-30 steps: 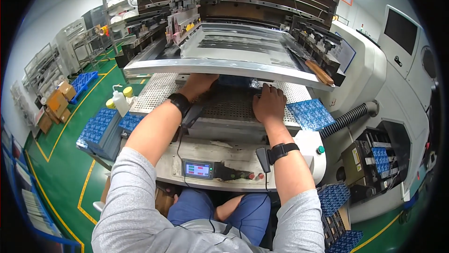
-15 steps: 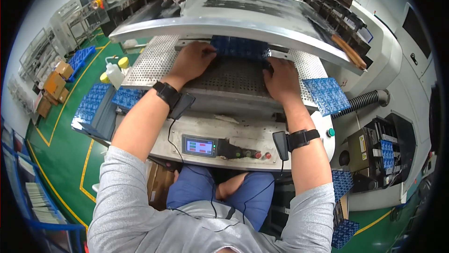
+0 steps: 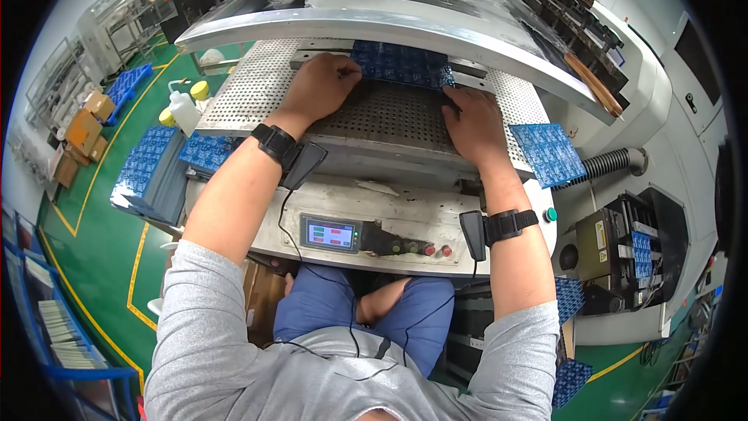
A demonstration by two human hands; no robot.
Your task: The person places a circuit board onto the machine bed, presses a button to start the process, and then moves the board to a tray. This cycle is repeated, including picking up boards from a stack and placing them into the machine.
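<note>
A blue circuit board panel (image 3: 399, 65) lies on the dark perforated middle of the machine bed (image 3: 382, 113), its far side under a raised metal-framed screen (image 3: 389, 25). At its left edge is my left hand (image 3: 321, 88), with the fingers curled and the thumb and fingertips together on the near left corner. My right hand (image 3: 477, 121) lies by the near right corner. Its fingers reach forward to the panel's edge, and the thumb stands apart from them. The fingertips on the panel are partly hidden.
A stack of blue panels (image 3: 148, 172) stands at the left near a white squeeze bottle (image 3: 184, 112). Another blue panel (image 3: 547, 155) lies at the bed's right edge. A wooden-handled tool (image 3: 594, 84) rests on the frame. A control screen (image 3: 330, 234) faces me.
The view has shifted slightly, showing more of the blue panel beneath the frame. Both hands stay at its two near corners, with little movement.
</note>
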